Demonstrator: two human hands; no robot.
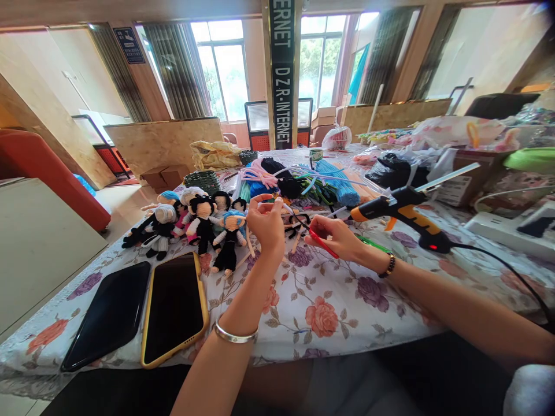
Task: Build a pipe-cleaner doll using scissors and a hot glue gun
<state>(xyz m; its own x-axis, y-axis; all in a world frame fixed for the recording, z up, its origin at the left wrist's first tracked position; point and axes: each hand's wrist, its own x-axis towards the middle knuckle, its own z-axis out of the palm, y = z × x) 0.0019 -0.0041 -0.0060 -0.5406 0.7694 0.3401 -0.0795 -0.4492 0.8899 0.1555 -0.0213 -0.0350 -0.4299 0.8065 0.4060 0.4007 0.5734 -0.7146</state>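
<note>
My left hand [266, 222] is raised over the table with thumb and fingertips pinched together. What it pinches, small and pale if anything, I cannot make out. Close on its right, my right hand [336, 238] is closed around a red-handled tool [323, 242] with a thin dark tip. That tip points toward my left fingertips; whether they touch is unclear. Beside my right hand a black and orange glue gun [399, 211] rests with its red light on and a clear glue stick in its back. Several small yarn dolls [202, 222] stand and lean left of my left hand.
Two phones, a black one [110, 312] and a yellow-cased one [176, 309], lie at the front left of the flowered cloth [299, 312]. Bundles of blue pipe cleaners [336, 179] are heaped behind my hands. The glue gun's cable [507, 263] runs off right, near a white box [509, 231].
</note>
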